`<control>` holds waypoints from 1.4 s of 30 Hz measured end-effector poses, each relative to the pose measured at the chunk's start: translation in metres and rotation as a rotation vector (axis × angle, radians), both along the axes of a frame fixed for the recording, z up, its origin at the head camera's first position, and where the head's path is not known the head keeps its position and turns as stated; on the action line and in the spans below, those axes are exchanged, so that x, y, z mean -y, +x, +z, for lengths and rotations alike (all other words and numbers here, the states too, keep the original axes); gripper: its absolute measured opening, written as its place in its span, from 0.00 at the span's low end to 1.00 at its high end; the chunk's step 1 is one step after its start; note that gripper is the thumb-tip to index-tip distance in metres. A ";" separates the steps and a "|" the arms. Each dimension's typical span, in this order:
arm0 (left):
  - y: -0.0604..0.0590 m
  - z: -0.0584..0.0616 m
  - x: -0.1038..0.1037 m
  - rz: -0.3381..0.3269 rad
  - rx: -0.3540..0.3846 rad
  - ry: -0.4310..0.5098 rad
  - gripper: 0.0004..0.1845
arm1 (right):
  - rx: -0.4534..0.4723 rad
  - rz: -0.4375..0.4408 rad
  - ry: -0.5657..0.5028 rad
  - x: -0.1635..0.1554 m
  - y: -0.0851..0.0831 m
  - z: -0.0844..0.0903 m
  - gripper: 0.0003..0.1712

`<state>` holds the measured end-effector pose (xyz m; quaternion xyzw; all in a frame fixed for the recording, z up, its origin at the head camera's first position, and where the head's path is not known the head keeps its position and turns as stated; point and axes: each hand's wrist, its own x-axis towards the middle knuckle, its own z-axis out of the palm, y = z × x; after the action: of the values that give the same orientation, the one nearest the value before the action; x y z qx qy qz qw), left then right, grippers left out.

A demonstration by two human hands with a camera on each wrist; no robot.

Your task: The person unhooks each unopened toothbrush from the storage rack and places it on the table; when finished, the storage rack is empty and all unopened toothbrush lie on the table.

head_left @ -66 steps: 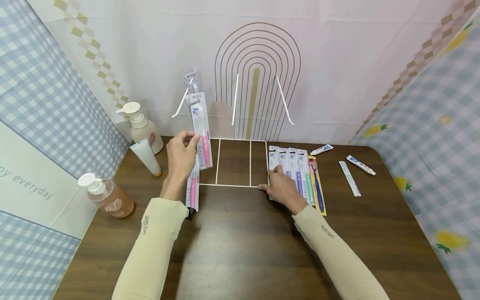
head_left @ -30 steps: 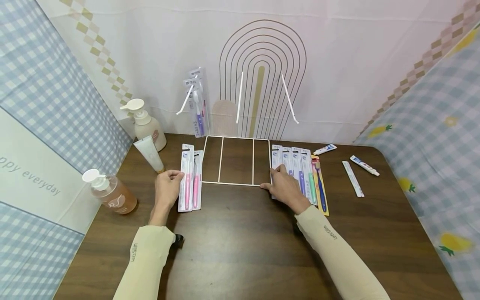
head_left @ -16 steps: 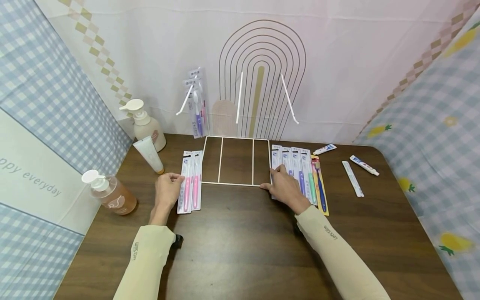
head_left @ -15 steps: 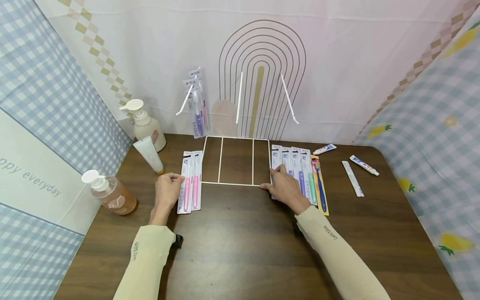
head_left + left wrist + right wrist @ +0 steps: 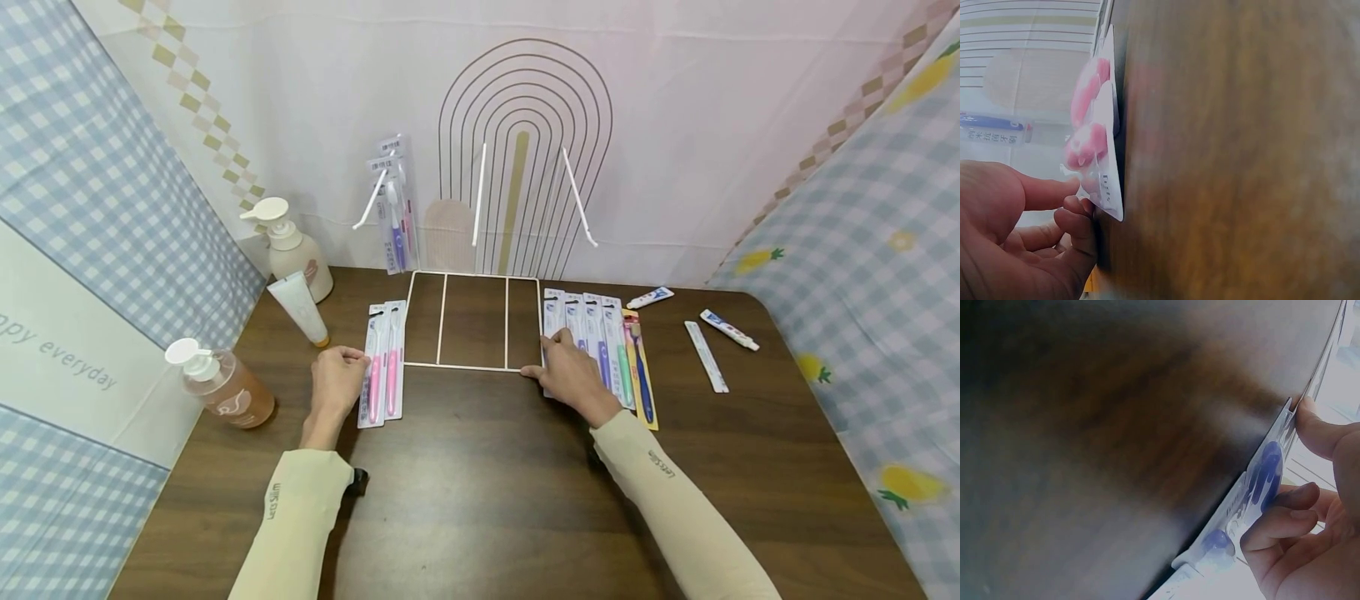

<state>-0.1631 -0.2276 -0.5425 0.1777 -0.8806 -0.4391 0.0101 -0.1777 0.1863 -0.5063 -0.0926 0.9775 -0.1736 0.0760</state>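
Note:
Two packaged toothbrushes with pink handles lie side by side left of a white wire display rack point(image 5: 472, 367). My left hand point(image 5: 337, 382) pinches the edge of the left pink toothbrush pack point(image 5: 372, 375) between thumb and fingers; in the left wrist view its thumb point(image 5: 1047, 192) meets the pack's edge. My right hand point(image 5: 570, 371) holds the rack's front right corner, its thumb on the front bar and its other fingers curled. Those fingers are close over a purple toothbrush pack point(image 5: 1266, 475). On the rack's left hook hang toothbrush packs, a purple one point(image 5: 397, 225) in front.
Two more white hooks point(image 5: 478, 196) jut out over the base. Right of it lie several toothbrush packs, including a yellow-backed one point(image 5: 639, 375), then small toothpaste tubes point(image 5: 729, 330) and a narrow sachet point(image 5: 705, 357). Pump bottles point(image 5: 232, 392) and a white tube point(image 5: 298, 308) stand left.
My left hand has brought a pink toothbrush pack from near the left hook down onto the table, then lined it up beside the other pink one. My right hand stays at the rack's corner.

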 end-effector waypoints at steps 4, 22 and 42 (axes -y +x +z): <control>0.002 0.003 -0.003 -0.005 -0.001 -0.012 0.11 | -0.002 -0.002 -0.003 -0.002 -0.002 -0.005 0.53; -0.019 0.063 -0.029 0.024 -0.214 0.097 0.16 | -0.007 -0.004 -0.015 -0.002 0.000 0.002 0.52; -0.077 0.164 -0.068 0.018 -0.423 0.085 0.22 | 0.009 -0.017 -0.016 -0.005 -0.007 -0.015 0.55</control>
<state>-0.2404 -0.1593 -0.3782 0.0897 -0.8378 -0.5034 0.1913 -0.1850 0.1918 -0.5209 -0.0841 0.9765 -0.1823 0.0783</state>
